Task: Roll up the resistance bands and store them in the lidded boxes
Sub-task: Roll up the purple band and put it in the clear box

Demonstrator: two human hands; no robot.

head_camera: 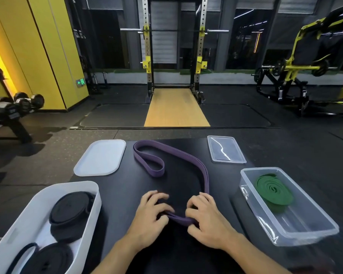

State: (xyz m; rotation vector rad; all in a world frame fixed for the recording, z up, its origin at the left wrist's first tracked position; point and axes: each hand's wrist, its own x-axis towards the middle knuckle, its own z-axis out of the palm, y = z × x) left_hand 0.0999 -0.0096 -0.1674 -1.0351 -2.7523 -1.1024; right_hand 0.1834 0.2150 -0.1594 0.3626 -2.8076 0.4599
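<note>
Head view: on the black table [127, 194], the white box [48, 189] at lower left holds rolled black bands [69, 210], and the clear box [265, 168] at right holds 1 green coil [273, 191]. Their 2 lids, white lid [100, 158] and clear lid [226, 149], lie beyond, likely so both boxes are ready for filling. The purple band [186, 157] trails from centre frame to its near end. There the left hand [149, 220] and right hand [208, 218] pinch it with curled fingers [192, 213], apparently starting the roll.
</note>
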